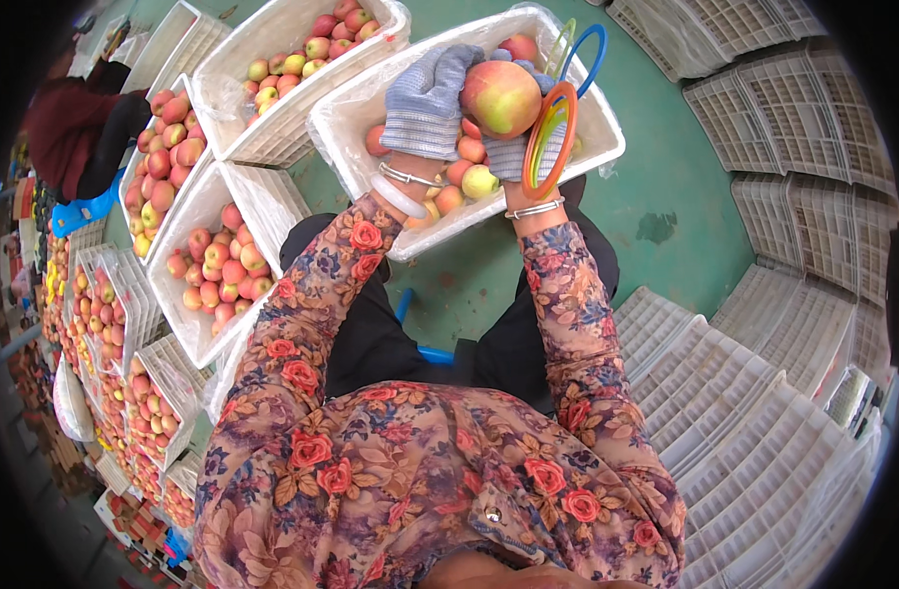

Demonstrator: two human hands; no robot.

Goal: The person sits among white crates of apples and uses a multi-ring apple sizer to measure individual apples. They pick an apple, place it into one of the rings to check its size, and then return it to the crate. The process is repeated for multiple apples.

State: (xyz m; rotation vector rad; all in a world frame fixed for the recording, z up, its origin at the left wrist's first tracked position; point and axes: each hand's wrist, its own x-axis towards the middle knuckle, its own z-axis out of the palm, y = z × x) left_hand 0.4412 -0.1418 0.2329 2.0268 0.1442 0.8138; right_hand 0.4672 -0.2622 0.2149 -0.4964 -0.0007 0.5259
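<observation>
A large red-and-yellow apple (501, 99) is held up between my gloved hands, over a white plastic crate (613, 140) with a clear liner. My right hand (521, 153) is around the apple from below and behind, fingertips showing past its far side. Several coloured plastic rings hang at that hand: an orange ring (532, 166) by the wrist and a blue ring (603, 60) beyond the fingers. My left hand (429, 99) is curled at the apple's left side; its fingertips are hidden. Beneath, loose apples (480, 181) lie in the crate.
On the left stand more lined crates (232, 132) of apples, including a near crate (199, 342). A person in dark red (70, 129) bends beside them. Stacked white crates (722, 397) line the right. Part of a blue frame (436, 355) shows between my legs.
</observation>
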